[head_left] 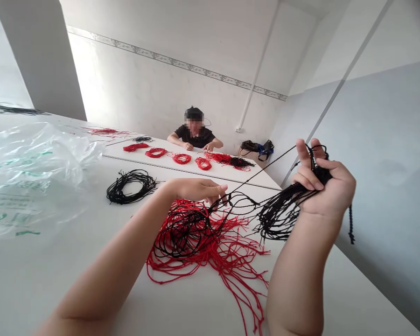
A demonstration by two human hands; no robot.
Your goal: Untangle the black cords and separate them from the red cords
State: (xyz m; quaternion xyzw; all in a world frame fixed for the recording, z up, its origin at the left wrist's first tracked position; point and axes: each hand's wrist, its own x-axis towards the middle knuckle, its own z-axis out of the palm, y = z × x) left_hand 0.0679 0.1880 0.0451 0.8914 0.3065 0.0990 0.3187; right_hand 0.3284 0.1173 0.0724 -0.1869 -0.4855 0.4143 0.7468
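My right hand (324, 184), raised at the right, is wrapped round a bundle of black cords (282, 212) that hangs in loops below it. Some strands stretch from its fingers across to my left hand (205, 190). The left hand is over the top of a tangled pile, its fingertips closed on black cord. In that pile, black cords (187, 233) lie on red cords (238, 261), whose loose ends spread toward the near edge. Part of the left fingers is hidden behind the hand.
A black coil (131, 186) and a clear plastic bag (38, 182) lie on the white table (101, 261) at the left. Beyond are red coils (181, 158) and a red and black heap (231, 161). A person (195, 133) sits across. Dark bags (257, 149) rest at the back right.
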